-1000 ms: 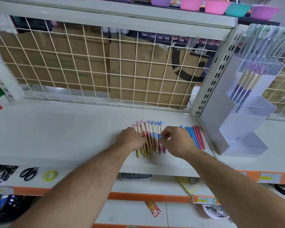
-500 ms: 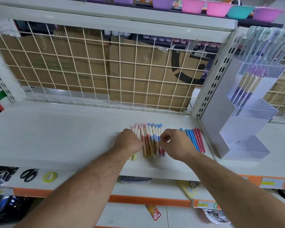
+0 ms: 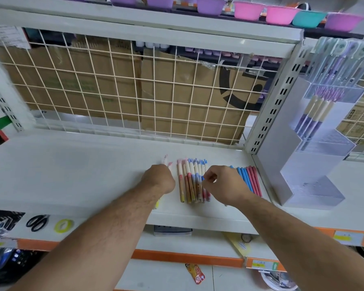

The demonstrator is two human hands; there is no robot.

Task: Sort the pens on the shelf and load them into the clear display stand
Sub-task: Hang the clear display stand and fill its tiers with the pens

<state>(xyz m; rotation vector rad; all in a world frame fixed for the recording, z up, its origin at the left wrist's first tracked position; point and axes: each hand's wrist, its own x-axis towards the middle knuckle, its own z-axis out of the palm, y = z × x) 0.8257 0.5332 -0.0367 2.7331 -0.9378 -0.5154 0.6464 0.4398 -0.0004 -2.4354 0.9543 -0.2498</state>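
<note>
While curling the left hand (image 3: 159,178) round a few pink-tipped pens (image 3: 166,162), tips poking out past the knuckles toward the back edge of the shelf (image 3: 72,175) and a yellow end showing below the wrist, pinching with the right hand (image 3: 221,183): thumb and forefinger closing on a blue-banded pen (image 3: 204,169) at the right side of the row of pens (image 3: 189,181). Lying side by side near the front edge, between the two hands, touching the right fingertips (image 3: 208,179). Resting just right of that hand: blue and red pens (image 3: 249,179). Standing at the shelf's right end, well apart from both hands: clear stand (image 3: 282,143), holding purple-and-cream pens (image 3: 315,114) in an upper tier.
</note>
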